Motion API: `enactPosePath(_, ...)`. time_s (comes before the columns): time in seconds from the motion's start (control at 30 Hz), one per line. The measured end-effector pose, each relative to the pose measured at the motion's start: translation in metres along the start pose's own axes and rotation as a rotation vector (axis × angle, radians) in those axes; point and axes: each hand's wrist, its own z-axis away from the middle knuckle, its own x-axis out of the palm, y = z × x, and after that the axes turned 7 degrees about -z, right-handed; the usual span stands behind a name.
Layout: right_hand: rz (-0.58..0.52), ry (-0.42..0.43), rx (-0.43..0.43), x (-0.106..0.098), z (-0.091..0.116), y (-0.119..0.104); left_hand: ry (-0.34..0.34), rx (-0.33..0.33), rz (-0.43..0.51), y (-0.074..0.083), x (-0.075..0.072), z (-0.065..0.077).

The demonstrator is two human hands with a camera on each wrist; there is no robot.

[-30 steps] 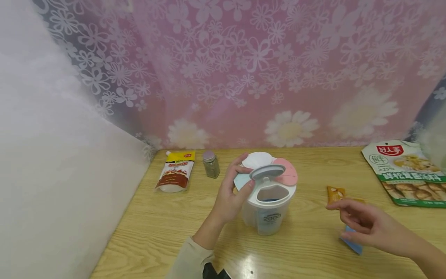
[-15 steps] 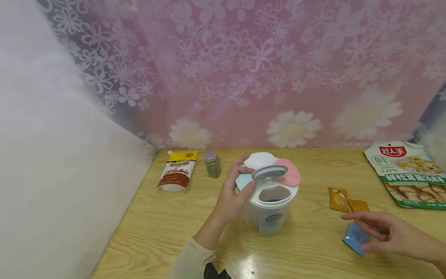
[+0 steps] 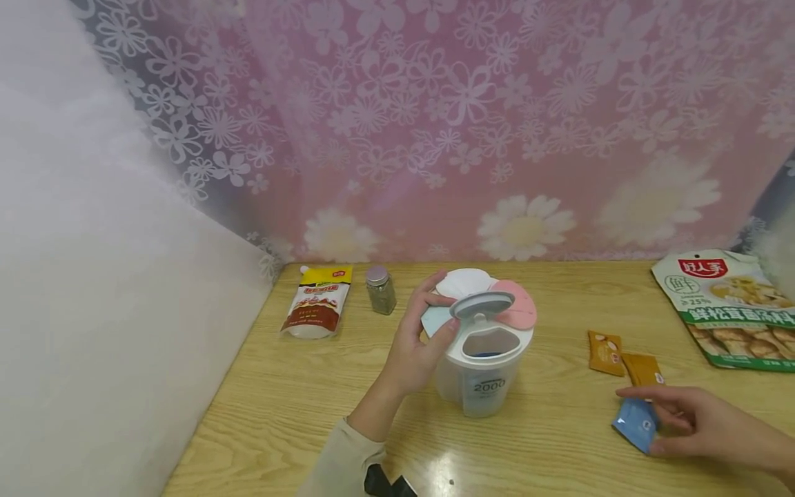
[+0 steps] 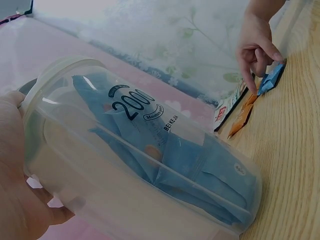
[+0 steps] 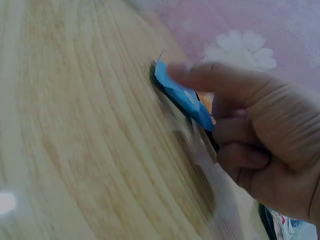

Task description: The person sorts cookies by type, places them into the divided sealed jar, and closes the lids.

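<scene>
My left hand (image 3: pixel 415 348) grips a clear, multi-compartment storage canister (image 3: pixel 481 386) marked 2000, fingers round its far left side. Its thumb rests beside a raised grey flip lid (image 3: pixel 482 304), above an open compartment. Through the canister wall, the left wrist view shows several blue packets (image 4: pixel 200 170) inside. At the right, my right hand (image 3: pixel 702 421) is low over a small blue packet (image 3: pixel 636 422) on the table. Its thumb is at the packet's near edge and its index finger is stretched out past the far edge. The other fingers are curled.
Two orange packets (image 3: pixel 605 353) lie just beyond the blue one. A large green and white food pouch (image 3: pixel 733 310) lies at the right. Back left are a yellow and brown pouch (image 3: pixel 317 301) and a small spice jar (image 3: pixel 380 290). A floral curtain (image 3: pixel 404 138) closes the back.
My right hand has moved right and toward me, from over the orange packets down to the blue packet, uncovering the orange ones. My left hand still holds the canister, lid raised.
</scene>
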Motion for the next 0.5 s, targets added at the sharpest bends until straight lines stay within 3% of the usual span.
enactPosePath(0.3, -0.094, -0.057, 0.09, 0.0034, -0.0029, 0.0062, -0.009, 0.006, 0.012, -0.0008, 0.0008, 0.001)
enactPosePath(0.5, 0.027, 0.028, 0.155, 0.0094, -0.0074, 0.0015, 0.001, 0.01, 0.008, -0.0006, 0.0006, 0.0003)
